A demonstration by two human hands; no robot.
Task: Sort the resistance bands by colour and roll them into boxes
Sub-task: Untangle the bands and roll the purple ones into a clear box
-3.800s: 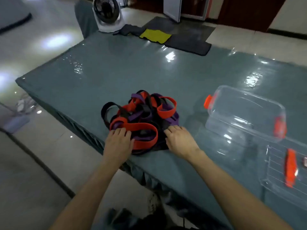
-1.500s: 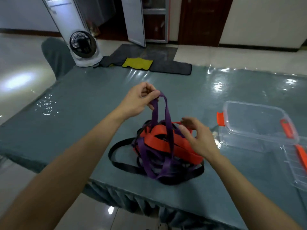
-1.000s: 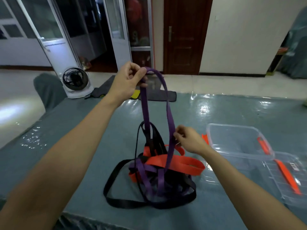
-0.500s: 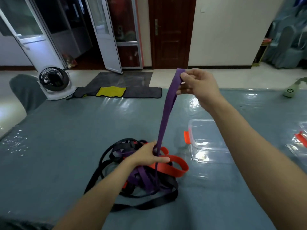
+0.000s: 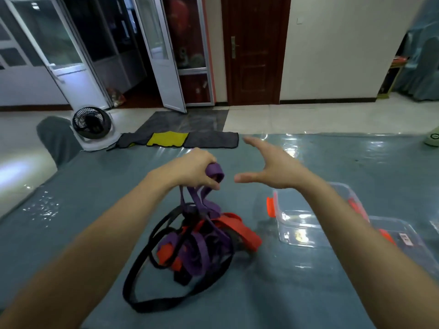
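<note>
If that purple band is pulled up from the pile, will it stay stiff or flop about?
Probably floppy: the purple band droops in limp folds below the left hand gripping it. Likely light, as one hand lifts it. It may drag others, being tangled in the pile.

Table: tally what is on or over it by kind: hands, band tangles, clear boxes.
Hands: 2, left hand gripping a purple band, right hand open.
Band tangle: 1.
Clear boxes clearly seen: 2, left box, right box.
Total: 5.
</note>
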